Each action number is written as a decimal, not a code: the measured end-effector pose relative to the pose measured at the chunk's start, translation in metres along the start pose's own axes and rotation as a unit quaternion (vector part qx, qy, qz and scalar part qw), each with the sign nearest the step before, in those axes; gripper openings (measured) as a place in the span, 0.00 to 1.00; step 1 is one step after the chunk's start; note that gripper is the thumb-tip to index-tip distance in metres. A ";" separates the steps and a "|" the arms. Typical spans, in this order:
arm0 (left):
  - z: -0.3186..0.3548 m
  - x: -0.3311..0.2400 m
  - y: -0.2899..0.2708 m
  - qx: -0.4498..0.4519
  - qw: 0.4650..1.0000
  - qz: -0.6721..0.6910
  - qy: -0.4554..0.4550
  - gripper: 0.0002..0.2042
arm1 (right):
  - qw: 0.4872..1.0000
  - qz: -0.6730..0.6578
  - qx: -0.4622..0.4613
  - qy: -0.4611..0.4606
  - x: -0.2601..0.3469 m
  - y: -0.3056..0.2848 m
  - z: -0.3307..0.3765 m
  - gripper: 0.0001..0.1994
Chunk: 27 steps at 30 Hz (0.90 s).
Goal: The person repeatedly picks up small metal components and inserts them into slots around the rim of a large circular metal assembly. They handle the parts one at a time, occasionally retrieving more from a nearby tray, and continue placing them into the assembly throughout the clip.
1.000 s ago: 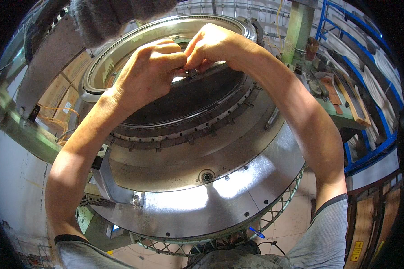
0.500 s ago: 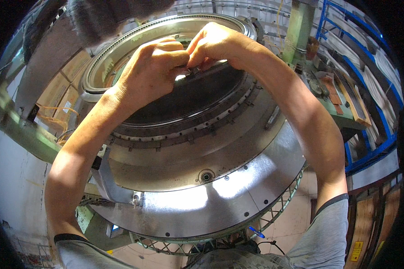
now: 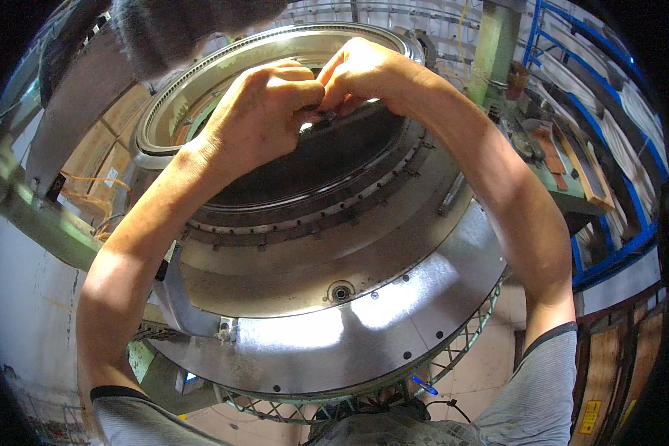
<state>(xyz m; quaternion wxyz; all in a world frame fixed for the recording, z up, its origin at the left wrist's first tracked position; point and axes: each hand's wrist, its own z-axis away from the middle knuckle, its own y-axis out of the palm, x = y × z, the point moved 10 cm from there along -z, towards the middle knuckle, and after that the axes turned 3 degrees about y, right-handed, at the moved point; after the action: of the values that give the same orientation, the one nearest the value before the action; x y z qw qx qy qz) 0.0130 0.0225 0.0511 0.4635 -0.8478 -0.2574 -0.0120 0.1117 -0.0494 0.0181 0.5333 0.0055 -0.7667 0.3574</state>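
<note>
Both arms reach forward over a large round metal machine [image 3: 260,279] with stepped rings. Above its dark inner cylinder [image 3: 312,171], my left hand [image 3: 271,108] has its fingers curled in toward the right. My right hand [image 3: 353,78] bends down from the other side, thumb and fingers pinched together. The fingertips of the two hands meet, and whatever lies between them is too small or hidden to name. A bright spot [image 3: 305,127] shines just under the left fingers. Behind the hands rises the machine's toothed upper ring [image 3: 156,123].
A grey fuzzy roll [image 3: 178,33] hangs at the upper left. On the right stand a green post [image 3: 494,56], a green side table [image 3: 565,195] with tools, and a blue rack [image 3: 617,256] of white cloth. A metal bracket [image 3: 182,297] sits at the machine's left front.
My left hand has shifted slightly to the right, closer against the right fingers. The right hand stays nearly in place.
</note>
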 end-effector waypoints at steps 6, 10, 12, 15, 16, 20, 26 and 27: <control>-0.001 -0.001 0.003 0.003 1.000 -0.013 -0.002 0.06 | 1.000 -0.005 0.015 0.005 0.000 -0.004 0.003 0.12; -0.001 -0.002 0.001 0.001 1.000 -0.028 -0.003 0.06 | 0.999 -0.002 0.034 0.011 0.000 -0.006 0.003 0.13; -0.002 -0.005 0.002 -0.001 0.999 -0.040 0.009 0.06 | 0.999 0.000 0.039 0.006 0.001 -0.006 0.003 0.13; -0.003 -0.002 0.004 0.015 0.999 -0.032 -0.014 0.06 | 0.999 0.000 0.045 -0.014 0.002 -0.004 0.002 0.14; -0.004 -0.002 0.004 0.013 1.000 -0.024 -0.015 0.06 | 0.999 -0.006 0.043 -0.013 0.001 -0.005 0.002 0.14; -0.006 -0.003 0.002 0.011 1.000 -0.012 -0.020 0.06 | 0.999 -0.041 0.031 -0.011 -0.002 -0.006 0.003 0.13; -0.008 -0.004 0.002 0.008 1.000 -0.006 -0.016 0.07 | 0.998 -0.050 0.029 -0.008 -0.003 -0.006 0.001 0.12; -0.008 -0.004 0.001 0.008 1.000 -0.008 -0.012 0.06 | 0.999 -0.042 0.030 -0.009 -0.002 -0.006 0.001 0.12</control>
<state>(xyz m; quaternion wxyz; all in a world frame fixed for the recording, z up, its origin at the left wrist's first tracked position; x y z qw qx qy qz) 0.0114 0.0138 0.0537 0.4667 -0.8422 -0.2700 -0.0035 0.1143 -0.0550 0.0190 0.5402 0.0566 -0.7597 0.3575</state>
